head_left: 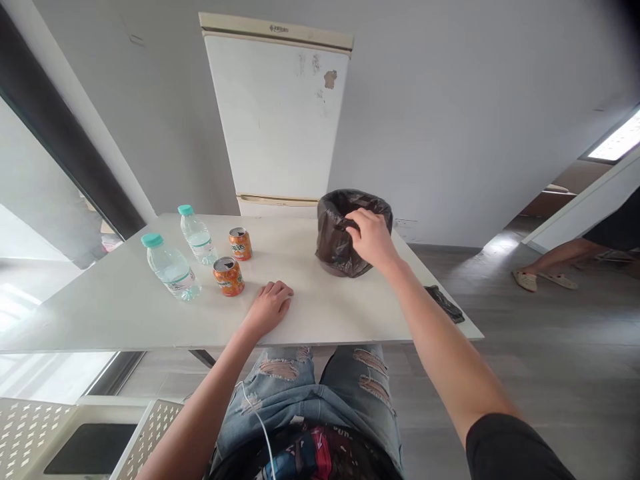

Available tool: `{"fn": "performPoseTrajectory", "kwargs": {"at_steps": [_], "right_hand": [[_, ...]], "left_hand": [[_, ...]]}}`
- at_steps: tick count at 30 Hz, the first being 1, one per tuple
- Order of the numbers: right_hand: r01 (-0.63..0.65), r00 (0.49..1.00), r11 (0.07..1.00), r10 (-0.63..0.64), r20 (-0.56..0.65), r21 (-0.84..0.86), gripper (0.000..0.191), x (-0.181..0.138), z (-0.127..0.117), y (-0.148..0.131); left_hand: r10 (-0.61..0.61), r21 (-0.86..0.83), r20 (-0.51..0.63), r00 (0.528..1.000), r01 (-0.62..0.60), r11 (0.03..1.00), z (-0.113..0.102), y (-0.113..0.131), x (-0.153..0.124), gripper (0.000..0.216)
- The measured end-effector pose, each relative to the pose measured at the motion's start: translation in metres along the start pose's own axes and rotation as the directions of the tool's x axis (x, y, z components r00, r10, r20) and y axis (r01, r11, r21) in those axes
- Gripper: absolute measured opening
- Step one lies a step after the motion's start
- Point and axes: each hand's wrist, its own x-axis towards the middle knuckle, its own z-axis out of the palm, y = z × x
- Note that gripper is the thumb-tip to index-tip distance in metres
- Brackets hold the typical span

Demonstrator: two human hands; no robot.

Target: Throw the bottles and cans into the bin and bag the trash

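Note:
A small bin lined with a black bag (336, 243) stands on the white table (125, 313) at the back right. My right hand (371, 237) grips the front rim of the bag, fingers curled over it. My left hand (270, 307) rests on the table with its fingers curled under, holding nothing. Just left of it stand two orange cans, one near (229, 276) and one farther back (241, 243), both opened. Two clear water bottles with teal caps (171, 267) (197, 235) stand beyond the cans.
A white fridge (277, 113) stands against the wall behind the table. A dark flat object (444, 303) lies at the table's right edge. Another person's legs (555, 263) show at the far right. White perforated furniture (75, 433) sits at the lower left.

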Motion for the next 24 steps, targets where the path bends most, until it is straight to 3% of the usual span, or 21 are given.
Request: {"fn": "performPoseTrajectory", "kwargs": {"at_steps": [5, 11, 13, 16, 17, 18, 19, 20, 21, 22, 24], "right_hand": [[0.106, 0.994, 0.989, -0.106, -0.010, 0.100, 0.029, -0.012, 0.000, -0.044], [0.196, 0.977, 0.979, -0.190, -0.101, 0.049, 0.050, -0.028, 0.006, -0.057], [0.167, 0.968, 0.985, -0.154, -0.197, 0.052, 0.061, -0.042, 0.013, -0.052], [0.072, 0.901, 0.982, 0.011, -0.433, 0.173, 0.055, -0.068, 0.031, -0.033], [0.017, 0.873, 0.971, 0.102, -0.476, 0.238, 0.051, -0.077, 0.039, -0.024], [-0.056, 0.858, 0.949, 0.205, -0.470, 0.310, 0.049, -0.086, 0.047, -0.015], [-0.139, 0.851, 0.913, 0.308, -0.426, 0.383, 0.048, -0.095, 0.056, -0.006], [-0.218, 0.846, 0.864, 0.399, -0.353, 0.454, 0.048, -0.103, 0.065, 0.002], [-0.284, 0.845, 0.811, 0.464, -0.267, 0.512, 0.049, -0.111, 0.073, 0.009], [-0.334, 0.847, 0.764, 0.500, -0.179, 0.552, 0.050, -0.117, 0.080, 0.014], [-0.385, 0.862, 0.719, 0.504, -0.053, 0.578, 0.051, -0.125, 0.092, 0.021]], "left_hand": [[0.004, -0.031, 0.002, 1.000, -0.004, 1.000, -0.002, 0.001, 0.000, 0.024], [0.106, -0.095, -0.065, 0.992, -0.111, 0.989, -0.015, 0.007, -0.002, 0.028], [0.138, -0.105, -0.116, 0.984, -0.151, 0.983, -0.017, 0.012, -0.007, 0.028], [0.072, -0.156, -0.299, 0.951, -0.124, 0.980, -0.019, 0.016, -0.022, 0.026], [-0.014, -0.184, -0.411, 0.911, -0.068, 0.981, -0.021, 0.016, -0.029, 0.025], [-0.127, -0.215, -0.540, 0.832, 0.009, 0.977, -0.027, 0.014, -0.036, 0.023], [-0.246, -0.248, -0.664, 0.706, 0.102, 0.963, -0.035, 0.010, -0.043, 0.022], [-0.346, -0.280, -0.767, 0.540, 0.203, 0.938, -0.046, 0.004, -0.049, 0.021], [-0.401, -0.300, -0.837, 0.372, 0.300, 0.905, -0.061, -0.003, -0.053, 0.020], [-0.412, -0.302, -0.880, 0.238, 0.391, 0.870, -0.076, -0.013, -0.056, 0.022], [-0.418, -0.299, -0.897, 0.145, 0.498, 0.814, -0.108, -0.037, -0.058, 0.041]]}}
